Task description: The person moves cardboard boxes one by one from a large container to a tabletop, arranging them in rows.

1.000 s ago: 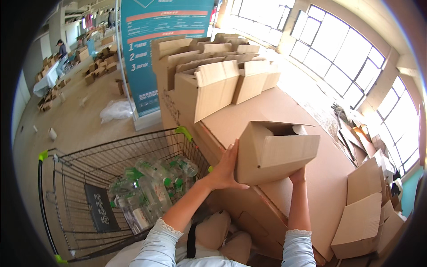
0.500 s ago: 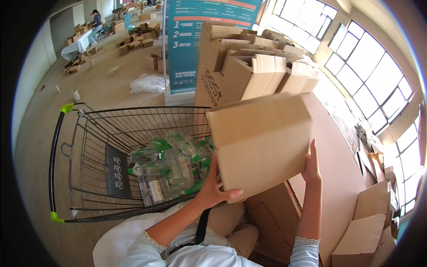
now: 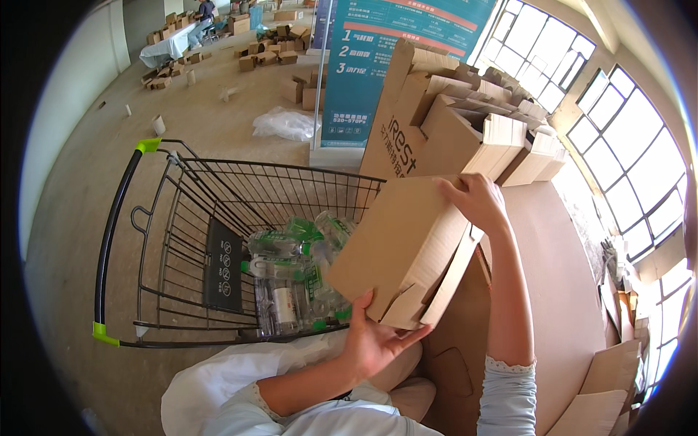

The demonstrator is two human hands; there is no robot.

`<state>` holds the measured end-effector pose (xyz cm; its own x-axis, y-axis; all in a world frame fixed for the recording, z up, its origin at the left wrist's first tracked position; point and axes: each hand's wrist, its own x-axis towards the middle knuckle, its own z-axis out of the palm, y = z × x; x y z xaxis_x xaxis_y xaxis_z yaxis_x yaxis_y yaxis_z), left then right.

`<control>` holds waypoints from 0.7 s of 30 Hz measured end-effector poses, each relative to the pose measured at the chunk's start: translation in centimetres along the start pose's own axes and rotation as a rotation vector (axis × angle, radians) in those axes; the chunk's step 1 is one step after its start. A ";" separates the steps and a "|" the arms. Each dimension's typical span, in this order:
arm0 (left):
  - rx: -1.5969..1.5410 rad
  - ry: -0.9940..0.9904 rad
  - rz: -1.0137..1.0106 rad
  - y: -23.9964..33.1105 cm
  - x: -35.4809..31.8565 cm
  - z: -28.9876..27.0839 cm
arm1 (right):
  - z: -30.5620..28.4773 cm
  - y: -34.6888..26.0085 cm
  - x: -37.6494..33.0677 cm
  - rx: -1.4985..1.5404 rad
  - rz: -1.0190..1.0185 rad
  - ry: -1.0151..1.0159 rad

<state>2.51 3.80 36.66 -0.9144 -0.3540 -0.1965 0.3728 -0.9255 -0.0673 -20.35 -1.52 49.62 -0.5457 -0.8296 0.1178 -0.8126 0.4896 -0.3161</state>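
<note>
1. I hold a cardboard box [image 3: 403, 247] between my two hands, tilted, its broad plain face turned up toward the camera and its open flaps pointing down to the right.
2. My left hand [image 3: 374, 341] cups the box's lower corner from beneath, thumb lying on the broad face, fingers curled under the flap edge.
3. My right hand [image 3: 476, 200] clasps the upper far edge, fingers folded over it.
4. The box hangs above the near right corner of a black wire cart [image 3: 218, 240], which carries clear plastic bottles [image 3: 298, 272] with green caps.
5. Right of the box lies a flat sheet of cardboard [image 3: 560, 283]; behind it, a stack of folded cartons [image 3: 465, 123] stands near my right hand.
6. Left of the cart, bare floor [image 3: 87, 218] offers open room.
</note>
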 end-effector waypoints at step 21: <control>0.360 -0.027 0.142 -1.7 0.4 0.2 | -0.6 4.5 -2.3 0.407 -0.091 0.218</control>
<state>1.44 5.23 36.85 -0.8633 -0.4809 -0.1533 0.4208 -0.8535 0.3074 -22.89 2.81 48.52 -0.5416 -0.7673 0.3433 -0.7364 0.2362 -0.6340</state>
